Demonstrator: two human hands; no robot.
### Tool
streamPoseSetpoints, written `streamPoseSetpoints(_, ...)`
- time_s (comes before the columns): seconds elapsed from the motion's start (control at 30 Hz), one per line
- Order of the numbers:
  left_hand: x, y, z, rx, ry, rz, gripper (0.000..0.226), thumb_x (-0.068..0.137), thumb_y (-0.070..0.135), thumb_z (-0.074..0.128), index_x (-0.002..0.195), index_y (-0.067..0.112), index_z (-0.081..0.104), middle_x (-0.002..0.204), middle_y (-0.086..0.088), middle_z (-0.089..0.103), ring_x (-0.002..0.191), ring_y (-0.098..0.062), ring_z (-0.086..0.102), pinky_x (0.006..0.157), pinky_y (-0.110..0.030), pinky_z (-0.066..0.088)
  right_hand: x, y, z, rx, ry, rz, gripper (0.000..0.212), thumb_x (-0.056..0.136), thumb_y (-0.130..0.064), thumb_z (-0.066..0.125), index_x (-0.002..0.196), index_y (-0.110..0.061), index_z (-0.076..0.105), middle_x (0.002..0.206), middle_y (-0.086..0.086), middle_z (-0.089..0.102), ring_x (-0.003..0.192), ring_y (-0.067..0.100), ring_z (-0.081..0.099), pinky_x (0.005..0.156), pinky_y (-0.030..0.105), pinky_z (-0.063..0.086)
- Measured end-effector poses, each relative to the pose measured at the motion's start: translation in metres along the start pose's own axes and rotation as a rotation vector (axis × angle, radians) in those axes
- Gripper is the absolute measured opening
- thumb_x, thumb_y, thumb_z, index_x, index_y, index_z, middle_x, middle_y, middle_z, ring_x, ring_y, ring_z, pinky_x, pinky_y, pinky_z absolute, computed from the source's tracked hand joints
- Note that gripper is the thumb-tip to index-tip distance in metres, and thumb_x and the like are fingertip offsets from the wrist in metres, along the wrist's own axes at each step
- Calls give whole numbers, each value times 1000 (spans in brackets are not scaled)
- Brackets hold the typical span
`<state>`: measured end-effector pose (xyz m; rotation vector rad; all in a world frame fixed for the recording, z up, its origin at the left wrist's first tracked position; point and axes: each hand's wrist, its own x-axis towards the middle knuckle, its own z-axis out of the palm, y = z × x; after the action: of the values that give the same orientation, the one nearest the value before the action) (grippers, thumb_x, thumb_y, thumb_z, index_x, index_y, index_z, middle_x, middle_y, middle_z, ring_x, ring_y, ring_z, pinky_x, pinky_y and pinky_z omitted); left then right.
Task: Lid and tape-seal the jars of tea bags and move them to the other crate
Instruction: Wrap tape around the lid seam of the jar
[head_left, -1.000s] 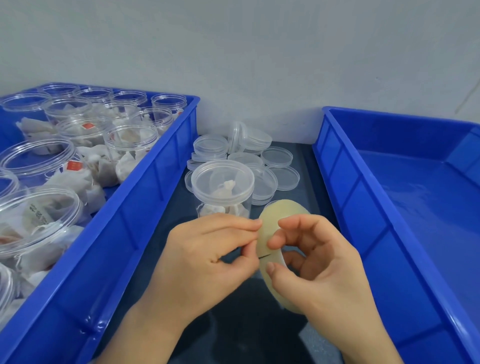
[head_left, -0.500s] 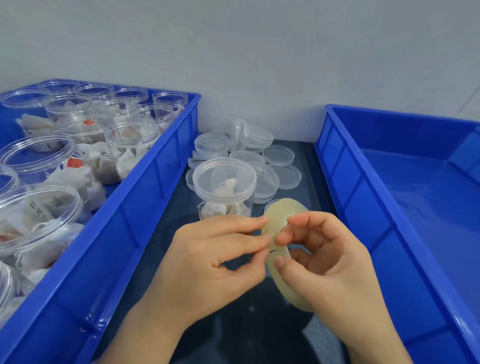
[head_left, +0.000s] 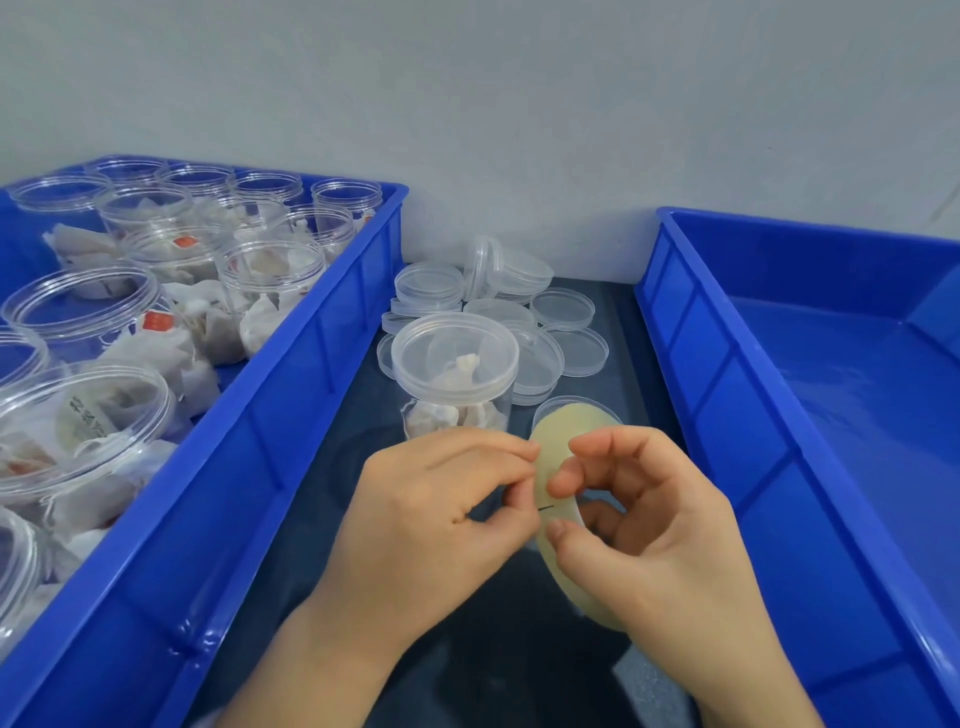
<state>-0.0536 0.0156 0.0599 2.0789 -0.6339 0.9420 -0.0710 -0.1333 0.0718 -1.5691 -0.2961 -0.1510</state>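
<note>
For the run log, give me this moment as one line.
left hand: pinches tape roll | right hand: holds tape roll | lidded jar: behind hands, no tape visible

**Dark table (head_left: 493, 665), two crates**

The left crate (head_left: 291, 395) and the right crate (head_left: 727, 415), both blue, sit along the table's side edges. Between them stands one lidded jar (head_left: 454, 358), with loose lids (head_left: 561, 312) heaped behind it toward the far edge.

Tape roll (head_left: 561, 426) largely hidden by hands (head_left: 649, 530); left crate (head_left: 291, 415) cropped

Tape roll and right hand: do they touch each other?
Touching. The head view shows the right hand pinching the tape roll between thumb and forefinger.
</note>
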Motion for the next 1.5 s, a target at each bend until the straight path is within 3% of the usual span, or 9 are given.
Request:
streamPoseSetpoints(0.2,1,-1,-10,-171,-116,-25,21,78,28,70,95,17,74,101,8,70,92,2,66,80,-18,54,-1,-4,0,138,59,34,29,61,-4,65,90,-8,61,67,-5,63,58,5,58,52,15,48)
streamPoseSetpoints(0.53,-1,-1,-8,-123,-114,-45,17,75,22,66,84,14,78,94,7,72,85,2,66,75,-17,54,1,1,0,6,81,98,34,56,-13,74,83,-32,64,70,1,67,63,12,61,63,29,53)
streamPoseSetpoints(0.67,-2,4,-3,-90,-97,-52,17,75,21,64,80,12,78,95,6,72,85,0,66,72,-18,55,1,2,-1,2,104,105,36,63,0,79,81,-28,64,69,2,68,63,12,61,62,28,52)
streamPoseSetpoints(0.87,-4,10,5,49,-57,-33,14,77,15,62,69,8,71,89,2,71,79,-4,63,70,-20,52,1,1,-1,18,135,69,31,63,-6,76,83,-27,66,74,1,70,68,8,66,61,19,53)
streamPoseSetpoints(1.07,-4,15,11,144,-103,-30,16,80,15,51,71,5,60,76,-1,58,70,-12,51,64,-23,45,0,-1,-4,-46,141,56,34,68,4,77,86,-20,62,75,1,70,72,10,67,66,27,54)
streamPoseSetpoints(1.17,-5,13,10,59,-178,-123,16,80,22,48,76,10,56,76,4,54,71,-7,46,65,-22,42,0,-2,-5,-30,116,65,37,67,12,73,88,-18,62,74,2,70,71,11,66,67,28,54)
streamPoseSetpoints(1.3,-2,10,2,-229,-167,-326,14,82,32,49,84,22,59,82,11,60,80,-4,59,66,-12,46,-1,-4,-4,122,90,96,37,70,19,70,86,-13,62,69,2,68,62,11,62,57,20,52)
streamPoseSetpoints(1.4,-1,8,-3,-311,-178,-228,27,84,27,59,105,15,71,94,9,68,89,-7,66,75,-18,54,0,-4,-6,176,98,90,35,61,9,73,88,-10,61,73,-1,68,65,9,65,57,18,52)
streamPoseSetpoints(1.5,1,5,-7,-108,-138,-78,26,80,25,66,98,10,75,89,5,70,78,-3,64,68,-20,53,0,-5,-5,139,79,162,29,58,-5,68,86,-12,68,83,0,73,68,13,68,59,22,55)
